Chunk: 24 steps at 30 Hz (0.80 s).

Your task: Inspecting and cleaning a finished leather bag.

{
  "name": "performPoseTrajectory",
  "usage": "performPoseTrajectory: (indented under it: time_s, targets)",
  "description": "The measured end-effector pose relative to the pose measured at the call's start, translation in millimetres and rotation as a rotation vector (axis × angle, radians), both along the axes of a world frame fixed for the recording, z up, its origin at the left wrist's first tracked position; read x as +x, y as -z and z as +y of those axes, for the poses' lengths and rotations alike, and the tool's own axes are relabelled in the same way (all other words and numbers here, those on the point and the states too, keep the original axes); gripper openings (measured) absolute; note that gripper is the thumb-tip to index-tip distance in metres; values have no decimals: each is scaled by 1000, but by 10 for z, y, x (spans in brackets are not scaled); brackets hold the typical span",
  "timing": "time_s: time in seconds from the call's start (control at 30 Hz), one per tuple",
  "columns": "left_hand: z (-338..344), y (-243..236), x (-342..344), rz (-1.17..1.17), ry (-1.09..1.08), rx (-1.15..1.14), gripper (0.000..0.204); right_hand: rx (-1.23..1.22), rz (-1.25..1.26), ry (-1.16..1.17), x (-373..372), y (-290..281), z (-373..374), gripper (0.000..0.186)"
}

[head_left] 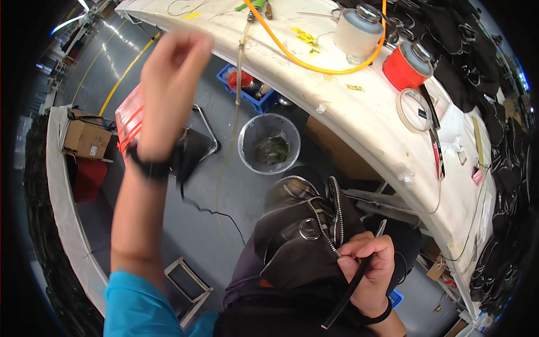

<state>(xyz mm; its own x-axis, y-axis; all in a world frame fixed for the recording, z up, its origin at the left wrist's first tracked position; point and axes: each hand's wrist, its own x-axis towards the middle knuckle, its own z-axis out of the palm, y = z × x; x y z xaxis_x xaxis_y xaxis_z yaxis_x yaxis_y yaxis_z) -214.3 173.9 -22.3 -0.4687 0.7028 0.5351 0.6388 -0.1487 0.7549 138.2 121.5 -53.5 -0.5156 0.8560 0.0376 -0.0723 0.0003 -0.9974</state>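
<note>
A black zippered bag or garment piece lies across my lap. It has silver zipper teeth and a metal ring. My right hand is closed around a slim black-handled tool with a metal tip, and the fingertips also touch the black piece's edge beside a zipper. Raised at the upper left, well away from the piece, my left hand is blurred by motion. Its fingers look curled in toward the thumb; whatever they may hold does not show.
On the white-covered table stand a clear jar and a red container, near a tape roll and an orange hose. A bucket and a blue crate are on the floor. Black pieces pile up at right.
</note>
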Motion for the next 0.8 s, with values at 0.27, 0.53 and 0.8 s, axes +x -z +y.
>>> performPoseTrajectory:
  time_s: [0.27, 0.53, 0.8]
  targets:
    - [-1300, 36, 1537, 13, 550, -135, 22, 58, -76, -78, -46, -152, -94, 32]
    - [-1462, 7, 1669, 101, 406, -167, 26, -166, 26, -61, -41, -226, -313, 30]
    - [-1599, -69, 1693, 412, 384, -144, 24, -102, -34, -68, -32, -273, -428, 31]
